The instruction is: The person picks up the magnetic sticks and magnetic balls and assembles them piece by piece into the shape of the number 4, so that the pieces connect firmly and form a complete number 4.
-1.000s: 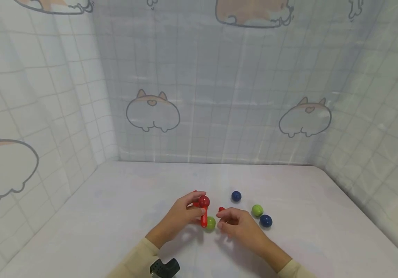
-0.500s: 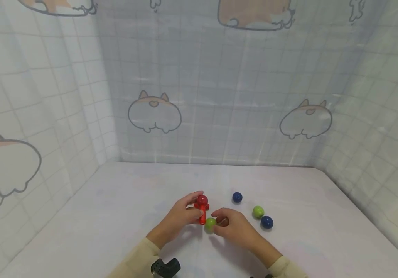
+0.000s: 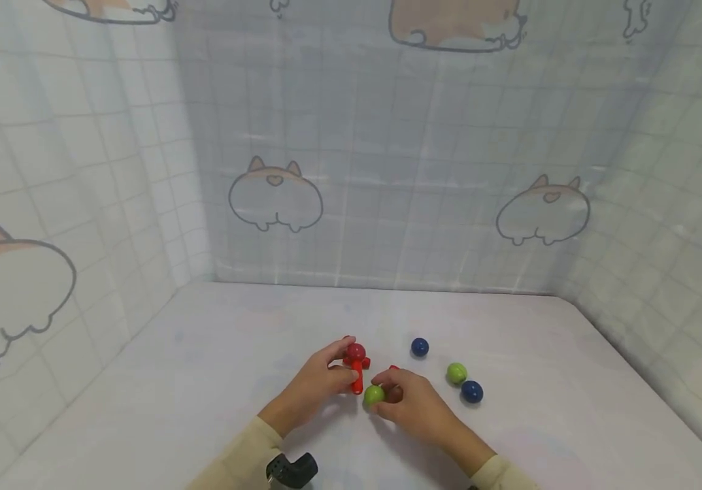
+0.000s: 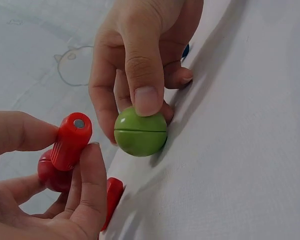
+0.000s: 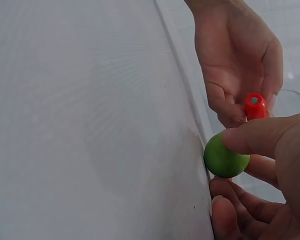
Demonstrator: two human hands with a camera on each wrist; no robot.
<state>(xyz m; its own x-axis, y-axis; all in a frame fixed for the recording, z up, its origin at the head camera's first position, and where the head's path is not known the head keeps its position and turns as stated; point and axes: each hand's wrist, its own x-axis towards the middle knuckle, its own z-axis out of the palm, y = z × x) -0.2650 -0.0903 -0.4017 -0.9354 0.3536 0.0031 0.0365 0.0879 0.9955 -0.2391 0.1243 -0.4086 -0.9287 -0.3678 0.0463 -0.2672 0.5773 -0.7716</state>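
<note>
My left hand (image 3: 311, 386) pinches a red rod (image 4: 70, 147) between thumb and fingers; a round magnet-like grey spot shows in its end. A red ball (image 3: 356, 352) sits at the rod's far end, held up off the table. My right hand (image 3: 421, 407) pinches a green ball (image 4: 141, 134) with a groove round it, thumb on the near side. The ball is just right of the red rod, apart from it. Another red rod (image 4: 113, 200) lies low behind my left fingers, partly hidden.
On the white table (image 3: 235, 327), a blue ball (image 3: 420, 347) lies beyond my right hand. Farther right, a second green ball (image 3: 456, 373) is close beside another blue ball (image 3: 471, 391). A red piece (image 3: 394, 367) peeks out behind my right hand. Patterned curtains surround the table.
My right hand has moved left and down to the nearer green ball, and its fingers have closed on it. My left hand keeps the red rod and ball, shifted only slightly.
</note>
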